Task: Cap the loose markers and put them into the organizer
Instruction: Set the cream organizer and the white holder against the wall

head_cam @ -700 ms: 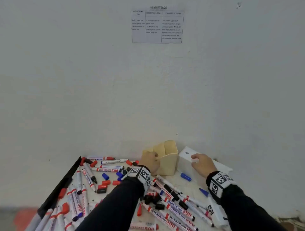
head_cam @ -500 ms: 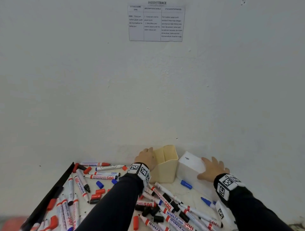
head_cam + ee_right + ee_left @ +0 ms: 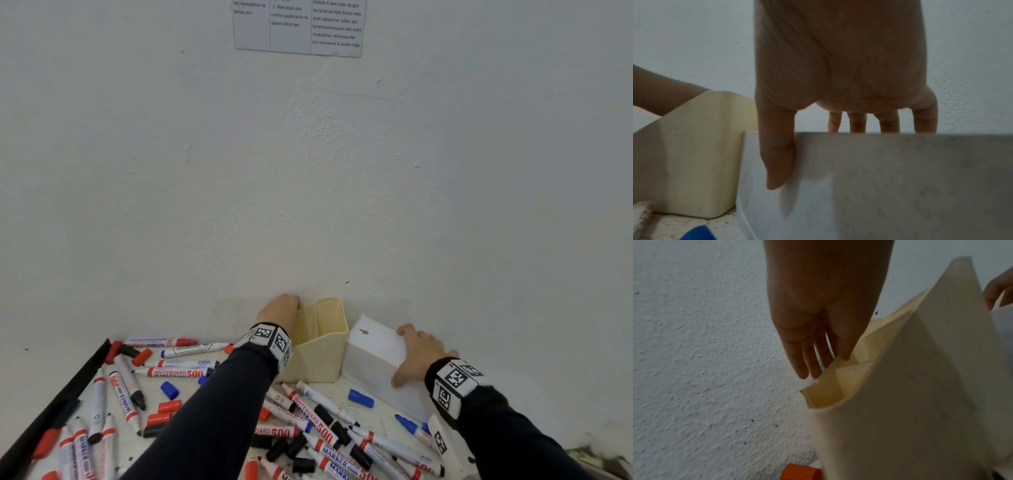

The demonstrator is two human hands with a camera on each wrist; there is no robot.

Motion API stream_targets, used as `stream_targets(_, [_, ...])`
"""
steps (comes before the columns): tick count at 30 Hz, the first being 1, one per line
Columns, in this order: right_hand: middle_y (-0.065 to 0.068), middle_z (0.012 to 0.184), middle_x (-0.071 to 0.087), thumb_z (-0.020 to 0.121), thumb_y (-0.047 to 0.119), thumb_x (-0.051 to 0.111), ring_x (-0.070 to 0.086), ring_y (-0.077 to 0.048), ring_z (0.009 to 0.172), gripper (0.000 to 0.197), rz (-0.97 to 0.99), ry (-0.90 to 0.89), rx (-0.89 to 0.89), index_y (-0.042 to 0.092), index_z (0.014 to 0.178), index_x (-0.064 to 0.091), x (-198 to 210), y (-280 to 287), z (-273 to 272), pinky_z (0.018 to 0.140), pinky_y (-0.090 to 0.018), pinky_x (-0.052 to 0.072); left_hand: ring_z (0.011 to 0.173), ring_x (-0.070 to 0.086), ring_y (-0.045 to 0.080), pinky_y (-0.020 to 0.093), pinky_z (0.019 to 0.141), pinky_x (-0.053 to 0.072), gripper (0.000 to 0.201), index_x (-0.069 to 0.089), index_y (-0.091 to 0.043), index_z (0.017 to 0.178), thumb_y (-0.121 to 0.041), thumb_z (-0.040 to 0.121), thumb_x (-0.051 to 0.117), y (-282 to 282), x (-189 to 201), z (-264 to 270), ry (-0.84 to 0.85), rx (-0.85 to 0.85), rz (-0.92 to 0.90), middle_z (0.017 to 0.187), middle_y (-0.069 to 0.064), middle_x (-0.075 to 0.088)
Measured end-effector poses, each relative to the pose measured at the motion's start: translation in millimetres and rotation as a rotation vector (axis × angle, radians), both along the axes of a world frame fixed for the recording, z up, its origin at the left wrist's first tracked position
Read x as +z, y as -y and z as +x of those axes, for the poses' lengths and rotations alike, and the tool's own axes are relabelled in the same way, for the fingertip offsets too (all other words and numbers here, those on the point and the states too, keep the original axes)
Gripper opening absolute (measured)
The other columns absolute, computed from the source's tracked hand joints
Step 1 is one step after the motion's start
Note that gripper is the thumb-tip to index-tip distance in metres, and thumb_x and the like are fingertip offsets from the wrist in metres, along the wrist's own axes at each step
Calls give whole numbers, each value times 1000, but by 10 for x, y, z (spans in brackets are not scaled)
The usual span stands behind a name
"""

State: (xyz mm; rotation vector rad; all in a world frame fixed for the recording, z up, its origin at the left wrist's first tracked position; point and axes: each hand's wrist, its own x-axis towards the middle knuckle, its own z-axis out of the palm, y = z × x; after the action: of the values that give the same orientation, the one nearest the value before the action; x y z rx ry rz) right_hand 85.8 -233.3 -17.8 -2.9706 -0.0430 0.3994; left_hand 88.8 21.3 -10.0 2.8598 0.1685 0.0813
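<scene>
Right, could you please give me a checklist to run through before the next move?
1. The cream organizer stands upright: ok.
2. Its compartments are free: ok, the visible ones hold nothing.
3. The left hand is free: not ok, its straight fingers touch the organizer's back rim.
4. The right hand is free: not ok, it rests on the white box.
5. The loose markers are near: ok, scattered in front of the organizer.
6. Caps are to hand: ok, a blue cap lies beside the box; whether each marker has its colour: cannot tell.

white box (image 3: 900,178) hides the right hand's (image 3: 838,65) fingertips.
</scene>
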Motion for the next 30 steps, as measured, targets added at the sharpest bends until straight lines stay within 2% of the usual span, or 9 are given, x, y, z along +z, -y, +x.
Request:
stream_targets(7, [2, 139, 38, 61, 42, 77, 23, -30, 136, 99, -6, -13, 6, 28, 141, 21, 2, -33, -79, 110, -49, 22, 101, 56, 27, 33, 82, 47, 25, 50, -10, 112, -1, 93, 36, -25, 147, -129, 98, -30, 140, 114, 9, 55])
stream_targets(10, [3, 137, 42, 61, 45, 76, 31, -24, 133, 95, -19, -8, 55, 28, 139, 25, 51, -49, -179, 113, -46, 15, 103, 55, 25, 32, 79, 47, 30, 48, -9, 115, 3, 89, 39, -38, 274, -268, 170, -43, 244, 113, 8, 55])
stream_targets(13, [3, 131, 47, 57, 45, 79, 40, -23, 124, 93, 14, -29, 94, 28, 135, 31, 109, -93, -256, 113, -47, 19, 99, 55, 24, 31, 71, 45, 31, 46, -9, 116, 2, 88, 41, -58, 406, -398, 234, -35, 327, 112, 7, 55])
stream_targets(16, [-1, 134, 44, 53, 41, 80, 44, -25, 122, 101, 120, -11, 85, 27, 137, 26, 176, -97, -302, 112, -48, 23, 95, 56, 25, 30, 65, 41, 27, 45, -10, 115, -2, 90, 40, -50, 538, -501, 277, -12, 353, 110, 6, 56])
stream_targets(18, [-7, 136, 38, 55, 33, 82, 44, -29, 120, 107, 249, 15, 36, 25, 141, 19, 251, -33, -306, 106, -47, 36, 92, 58, 27, 31, 64, 40, 23, 45, -10, 113, -8, 92, 38, -18, 628, -564, 286, 13, 323, 108, 7, 56])
stream_targets(20, [-11, 133, 32, 60, 22, 81, 45, -32, 116, 103, 384, 44, -17, 22, 140, 16, 342, 67, -301, 97, -44, 44, 90, 59, 29, 32, 65, 39, 20, 45, -8, 109, -12, 92, 36, 38, 686, -616, 277, 34, 273, 106, 9, 57])
stream_targets(22, [-12, 129, 31, 60, 17, 79, 44, -33, 113, 99, 484, 118, -59, 20, 138, 18, 421, 174, -288, 94, -44, 45, 91, 59, 30, 33, 66, 39, 18, 46, -6, 105, -14, 93, 36, 127, 691, -646, 260, 49, 192, 105, 11, 58])
stream_targets(26, [-10, 125, 43, 60, 10, 73, 35, -32, 118, 91, 521, 249, -96, 18, 136, 25, 392, 358, -237, 98, -44, 38, 98, 58, 33, 36, 74, 45, 21, 47, -2, 106, -17, 92, 40, 363, 566, -631, 182, 101, -84, 108, 15, 57])
stream_targets(30, [-7, 118, 49, 61, -1, 66, 48, -31, 109, 84, 784, 174, -136, 20, 134, 28, 225, 451, -198, 93, -47, 46, 97, 59, 32, 35, 75, 48, 22, 49, 0, 106, -15, 91, 43, 587, 381, -547, 121, 127, -258, 110, 17, 56])
